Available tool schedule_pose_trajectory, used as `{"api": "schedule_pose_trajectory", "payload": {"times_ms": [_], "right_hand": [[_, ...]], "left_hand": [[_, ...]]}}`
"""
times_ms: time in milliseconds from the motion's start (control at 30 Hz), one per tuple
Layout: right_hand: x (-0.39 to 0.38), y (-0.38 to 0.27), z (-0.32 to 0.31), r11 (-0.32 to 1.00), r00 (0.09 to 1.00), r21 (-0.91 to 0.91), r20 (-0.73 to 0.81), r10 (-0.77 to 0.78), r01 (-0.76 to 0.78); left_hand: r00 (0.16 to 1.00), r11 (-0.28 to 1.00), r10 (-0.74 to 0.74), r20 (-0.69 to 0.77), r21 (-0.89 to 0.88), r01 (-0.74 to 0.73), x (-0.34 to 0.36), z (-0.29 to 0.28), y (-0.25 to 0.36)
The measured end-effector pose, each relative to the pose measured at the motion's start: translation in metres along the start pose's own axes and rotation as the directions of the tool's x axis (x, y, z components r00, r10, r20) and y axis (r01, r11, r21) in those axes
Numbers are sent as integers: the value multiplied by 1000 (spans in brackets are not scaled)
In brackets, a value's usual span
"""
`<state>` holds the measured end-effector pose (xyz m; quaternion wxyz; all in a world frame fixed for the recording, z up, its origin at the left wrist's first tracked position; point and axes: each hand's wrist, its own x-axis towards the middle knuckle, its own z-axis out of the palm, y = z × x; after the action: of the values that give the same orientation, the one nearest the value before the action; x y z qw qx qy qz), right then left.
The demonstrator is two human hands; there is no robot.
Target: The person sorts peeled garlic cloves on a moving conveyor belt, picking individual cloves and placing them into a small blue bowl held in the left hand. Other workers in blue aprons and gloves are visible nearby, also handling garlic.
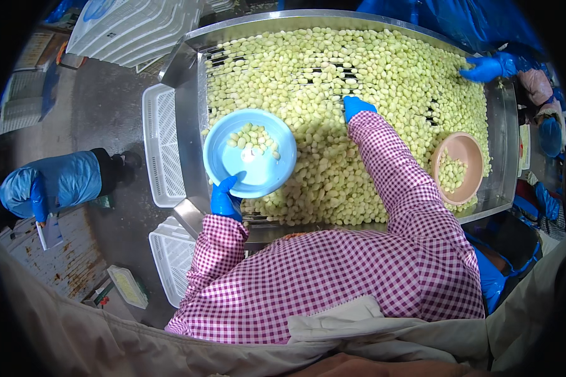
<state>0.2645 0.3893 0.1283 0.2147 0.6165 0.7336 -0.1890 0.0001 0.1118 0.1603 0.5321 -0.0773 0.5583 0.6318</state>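
Note:
My left hand (226, 200), in a blue glove, grips the near rim of a light blue plastic basin (216, 147), its thumb over the inside edge. Several pale green oval fruits (253, 137), grape-like, lie in the basin. It is held above the left part of a wide metal sorting table (188, 88), which is spread with a thick layer of the same fruits (333, 182). My right hand (358, 109), also blue-gloved, reaches to the middle of the layer. Its fingers look drawn together among the fruits, and their tips are hidden.
A peach-coloured bowl (473, 160) with some fruits sits at the table's right. A co-worker's blue-gloved hand (482, 68) is over the far right corner. White crates (163, 144) stand along the left side, stacked ones (132, 31) beyond. Another person in a blue apron (69, 179) stands at left.

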Motion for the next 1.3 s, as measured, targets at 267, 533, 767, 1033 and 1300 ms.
{"api": "schedule_pose_trajectory", "payload": {"times_ms": [267,533,767,1033,1300], "right_hand": [[-62,-16,14,423,903,898,279,-327,-125],[-121,-42,61,660,889,748,254,-382,70],[-75,-17,24,809,906,532,-423,-3,251],[-27,-16,57,866,987,490,64,-151,100],[16,-12,20,978,964,105,-220,-152,178]], "left_hand": [[999,999,19,44,39,-20,-11,-20,-14],[999,999,-21,36,27,20,-16,-36,-16],[1000,998,0,-8,-59,0,-19,-44,-12],[998,998,-36,-46,-55,34,-19,-48,-10],[996,998,-36,-85,-50,32,-24,-46,-7]]}}
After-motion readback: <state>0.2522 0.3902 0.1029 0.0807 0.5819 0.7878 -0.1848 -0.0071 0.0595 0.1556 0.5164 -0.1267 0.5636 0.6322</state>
